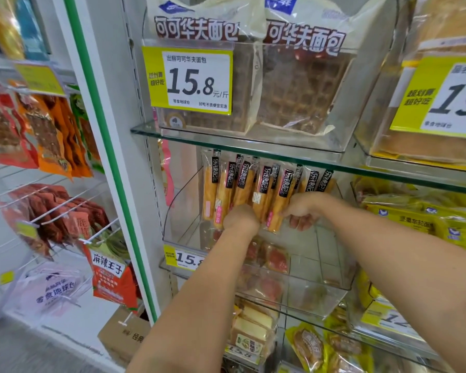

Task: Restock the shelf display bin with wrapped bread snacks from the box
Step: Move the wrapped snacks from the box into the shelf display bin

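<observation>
Hands are meeting inside the bin (178, 211). The left hand (241, 219) is curling round the lower ends of the bread sticks (256, 189) from the left. The right hand (303, 211) is gripping the same bunch from the right, its fingers (301, 225) tucked underneath. The sticks are standing upright and pressed together, in clear wrappers with black tops, toward the back of the clear bin and nearer its left wall than its right. A price tag (184, 259) is hanging at the bin's front left corner. Waffle packs (293, 84) are sitting on the glass shelf (226, 138) just above the sticks. A cardboard box (124, 337) is standing on the floor, below the shelving's left edge.
</observation>
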